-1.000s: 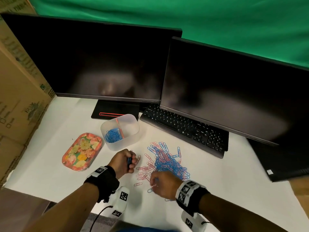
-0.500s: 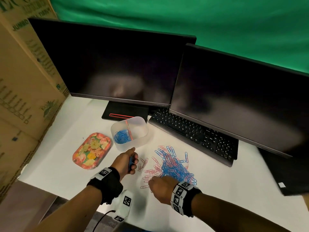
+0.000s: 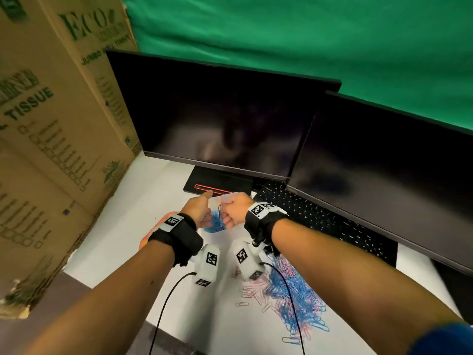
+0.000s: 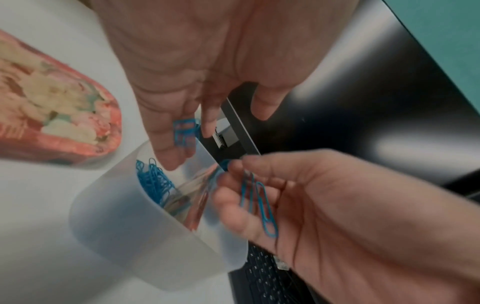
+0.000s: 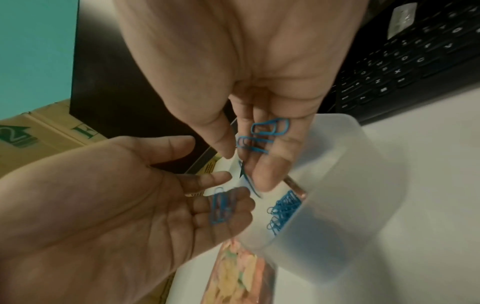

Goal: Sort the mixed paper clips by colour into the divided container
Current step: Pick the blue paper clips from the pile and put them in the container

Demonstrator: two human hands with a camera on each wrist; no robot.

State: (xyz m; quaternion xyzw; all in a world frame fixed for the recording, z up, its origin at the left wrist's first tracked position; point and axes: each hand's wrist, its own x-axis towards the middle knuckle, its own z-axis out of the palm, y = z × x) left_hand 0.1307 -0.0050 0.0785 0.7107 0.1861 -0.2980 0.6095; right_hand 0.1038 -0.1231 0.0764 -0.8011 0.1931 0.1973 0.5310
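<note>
Both hands hover together over the translucent divided container, which holds several blue clips in its left compartment beside a pinkish divider. My left hand is spread, with blue clips lying on its straight fingers. My right hand cups a few blue clips in curled fingers, thumb close over them; one clip hangs from its fingertips. In the head view the left hand and right hand hide most of the container. The mixed pink and blue pile lies near the right forearm.
A floral orange tray sits left of the container. A black keyboard and two dark monitors stand behind. A tall cardboard box walls off the left side. Loose clips are scattered by the pile.
Both hands have moved away from the pile up to the container. The left hand has uncurled its fingers, and the right hand has brought blue clips along.
</note>
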